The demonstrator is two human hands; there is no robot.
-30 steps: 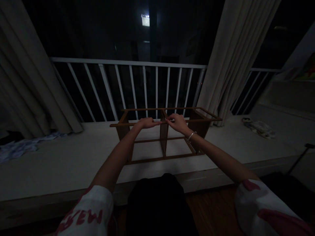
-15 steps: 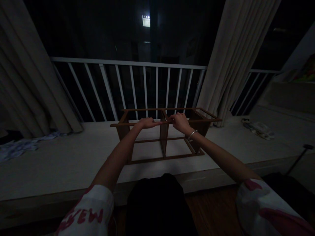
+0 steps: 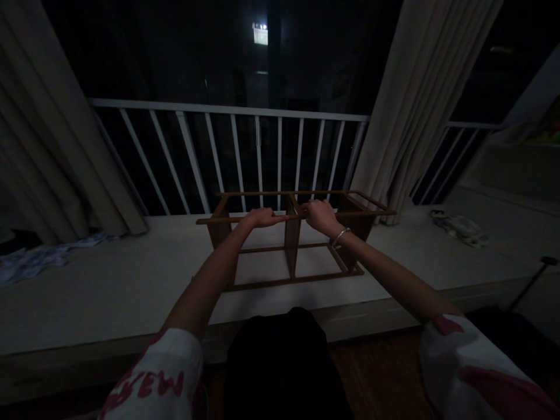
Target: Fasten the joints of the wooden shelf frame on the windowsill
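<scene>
Brown wooden shelf frame (image 3: 291, 254) sits lengthwise at the centre of the frame, on a white ledge (image 3: 144, 286), with a middle divider (image 3: 291, 230) splitting it into two open sections. Its near upper rail (image 3: 361, 214) runs under both hands.

The left hand (image 3: 261, 218) lies over that rail, left of the divider, index finger stretched along the wood to the joint; the other fingers are partly hidden, so I cannot tell whether it grips or only rests. The right hand (image 3: 320, 216), just right of the divider, is bent, its fingertips drawn together at the rail; whether they pinch anything small is too dark to tell. A silvery bracelet (image 3: 340, 237) circles the right wrist.

White sleeves with red markings fill the lower left (image 3: 153, 373) and lower right (image 3: 476, 367). A white metal railing (image 3: 227, 110) crosses behind the frame, below a dark window (image 3: 175, 52) showing a bright light (image 3: 261, 36) at top centre. Pale curtains hang at the left (image 3: 52, 134) and right (image 3: 411, 116). Checked cloth (image 3: 48, 256) lies on the ledge at far left.
</scene>
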